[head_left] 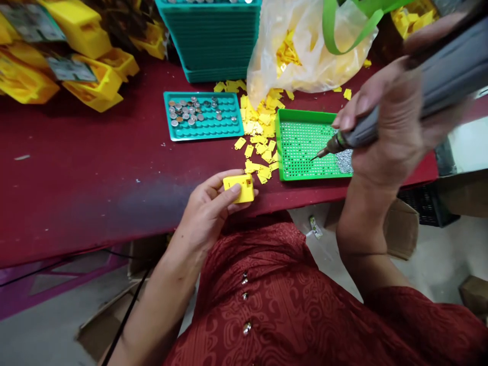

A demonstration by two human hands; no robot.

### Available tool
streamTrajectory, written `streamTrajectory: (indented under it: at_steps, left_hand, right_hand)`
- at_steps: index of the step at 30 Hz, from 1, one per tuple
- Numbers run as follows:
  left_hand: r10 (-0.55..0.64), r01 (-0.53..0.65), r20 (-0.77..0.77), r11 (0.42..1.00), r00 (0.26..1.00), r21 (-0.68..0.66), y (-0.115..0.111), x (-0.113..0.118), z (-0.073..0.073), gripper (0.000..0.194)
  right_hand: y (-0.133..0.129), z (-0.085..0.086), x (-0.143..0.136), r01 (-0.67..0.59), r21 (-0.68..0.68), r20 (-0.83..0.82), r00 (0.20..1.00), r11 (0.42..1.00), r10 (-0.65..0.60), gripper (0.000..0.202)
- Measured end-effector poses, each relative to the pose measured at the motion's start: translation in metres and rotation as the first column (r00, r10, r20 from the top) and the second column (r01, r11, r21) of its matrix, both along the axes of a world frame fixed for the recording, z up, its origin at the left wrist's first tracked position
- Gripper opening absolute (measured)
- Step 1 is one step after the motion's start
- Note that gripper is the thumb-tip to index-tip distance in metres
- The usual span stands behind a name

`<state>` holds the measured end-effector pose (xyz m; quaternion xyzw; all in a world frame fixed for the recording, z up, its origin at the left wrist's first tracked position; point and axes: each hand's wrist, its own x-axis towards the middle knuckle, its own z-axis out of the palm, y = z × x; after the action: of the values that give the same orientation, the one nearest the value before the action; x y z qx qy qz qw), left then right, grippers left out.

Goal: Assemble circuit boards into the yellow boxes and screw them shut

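Between the thumb and fingers of my left hand (206, 203) is a small yellow plastic case (239, 189), held just over the table's front edge. My right hand (392, 122) is wrapped round a grey electric screwdriver (427, 86). Its thin bit points down and left, over the green perforated tray (281, 152). Small silver screws (344, 160) lie heaped at that tray's right side, partly behind my right hand. Whether a screw sits on the bit's tip is too small to tell.
Loose yellow plastic pieces (263, 122) are scattered left of the green tray. A teal tray (206, 133) holds several round metal parts. Behind stand stacked teal trays (221, 46) and a clear plastic bag (305, 66). Yellow housings with circuit boards (84, 76) are piled at the left.
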<state>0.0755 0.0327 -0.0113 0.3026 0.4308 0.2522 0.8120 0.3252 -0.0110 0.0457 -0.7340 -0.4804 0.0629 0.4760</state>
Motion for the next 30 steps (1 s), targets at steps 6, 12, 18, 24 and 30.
streamTrajectory:
  at_steps: [6,12,18,24,30]
  left_hand:
    - [0.016,-0.016,-0.028,1.000,0.999,-0.009,0.001,0.003,0.003,0.042]
    - [0.024,-0.024,-0.056,1.000,0.998,0.000,0.001,0.004,0.003,0.039]
    - [0.027,-0.026,-0.070,1.000,0.997,0.011,0.003,0.005,0.003,0.039]
    - [0.027,-0.026,-0.069,1.000,0.997,0.012,0.005,0.005,0.003,0.039]
    - [0.021,-0.020,-0.088,1.000,0.996,0.013,0.006,0.004,0.003,0.039]
  right_hand:
    - [0.012,-0.038,-0.016,0.145,0.187,-0.035,0.989,0.972,-0.141,0.048]
    - [0.013,-0.049,-0.012,0.128,0.287,-0.137,0.986,0.950,-0.091,0.071]
    - [0.014,-0.050,-0.011,0.161,0.201,-0.032,0.987,0.966,-0.157,0.064]
    - [0.015,-0.053,-0.010,0.176,0.184,-0.043,0.984,0.967,-0.171,0.055]
    - [0.018,-0.058,-0.009,0.193,0.210,-0.088,0.980,0.959,-0.178,0.071]
